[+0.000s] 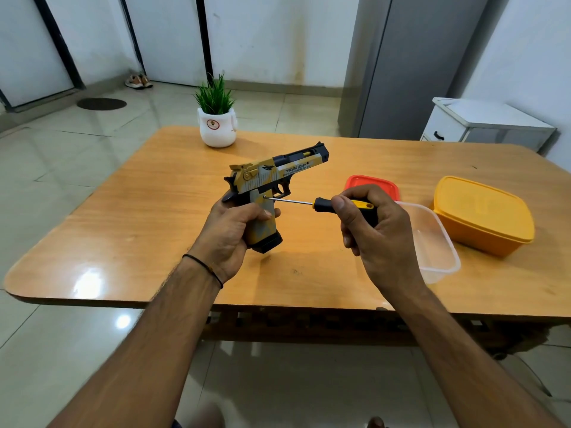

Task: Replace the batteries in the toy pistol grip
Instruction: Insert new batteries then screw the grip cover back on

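Yellow lidded tub (482,217), clear tub (448,242), toy pistol (278,174)

Two hands are counted: left hand (230,230), right hand (375,230). One toy pistol (278,173) is held within the left fingers, one screwdriver (321,202) within the right fingers. Beyond or beside the right fingers, one red lid (370,182), one clear tub (438,242) and one yellow box (482,211) are counted; beyond the left fingers, one potted plant (216,125).

table (139,211): potted plant (216,126) at far edge | toy pistol (275,177) above middle | open tub (445,254) right | lidded tub (482,214) rightmost
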